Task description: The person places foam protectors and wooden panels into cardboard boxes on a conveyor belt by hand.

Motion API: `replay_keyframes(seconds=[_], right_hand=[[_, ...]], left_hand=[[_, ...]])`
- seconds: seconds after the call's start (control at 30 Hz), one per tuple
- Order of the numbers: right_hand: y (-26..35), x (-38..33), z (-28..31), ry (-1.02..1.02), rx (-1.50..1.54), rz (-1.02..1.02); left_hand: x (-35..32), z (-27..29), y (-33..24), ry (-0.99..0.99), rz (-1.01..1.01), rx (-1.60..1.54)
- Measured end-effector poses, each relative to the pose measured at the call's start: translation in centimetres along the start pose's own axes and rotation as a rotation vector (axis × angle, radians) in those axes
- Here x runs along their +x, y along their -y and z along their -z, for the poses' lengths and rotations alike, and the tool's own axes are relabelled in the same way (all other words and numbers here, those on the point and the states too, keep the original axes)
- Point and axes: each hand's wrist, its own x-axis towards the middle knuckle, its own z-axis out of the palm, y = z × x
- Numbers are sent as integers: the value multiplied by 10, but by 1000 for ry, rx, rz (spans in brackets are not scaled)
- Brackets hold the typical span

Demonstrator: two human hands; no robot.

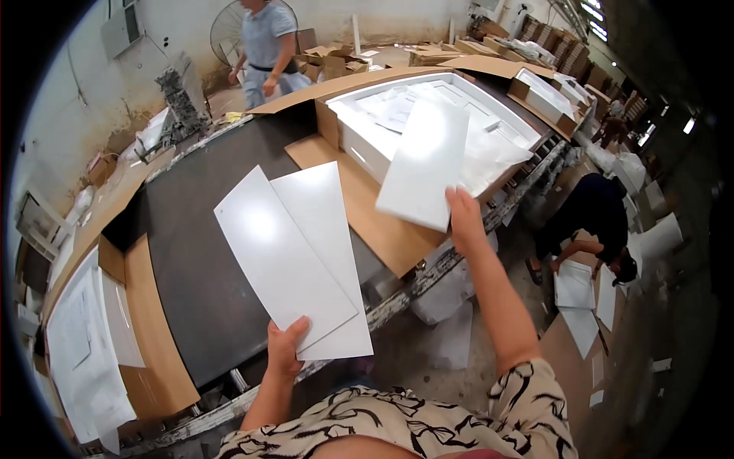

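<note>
The left hand (284,348), at about six o'clock, is closed on the near ends of two white panels (294,256), thumb on top; the two are fanned one over the other and slant up toward eleven o'clock above the dark conveyor belt (199,260); the right hand (464,218), out toward two o'clock, pinches the near corner of a single white panel (424,161), held tilted above the open cardboard box (340,126). By the look of it the work is part-way: the box at about one o'clock already holds white foam or board parts and plastic wrap, one panel hangs just over it and is not yet laid in, and two more wait in the left hand. For room, the belt under the left panels is bare; a cardboard flap (367,210) lies flat between the hands, its near edge at the belt's worn metal rim; the box's near wall stands upright just beyond the flap. Farther off, a person in dark clothes (592,218) bends over white sheets on the floor at three o'clock; another person in a pale shirt (267,46) stands at twelve o'clock beside a large fan (229,27).
</note>
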Motion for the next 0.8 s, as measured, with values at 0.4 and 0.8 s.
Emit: replay_keyframes(seconds=[0.4,0.8], right_hand=[[-3,105,126,824,-82,-388],[3,96,563,811,162,-603]], left_hand=[[50,-192,127,-139,-170,200],[94,-556,352,60,118,240]])
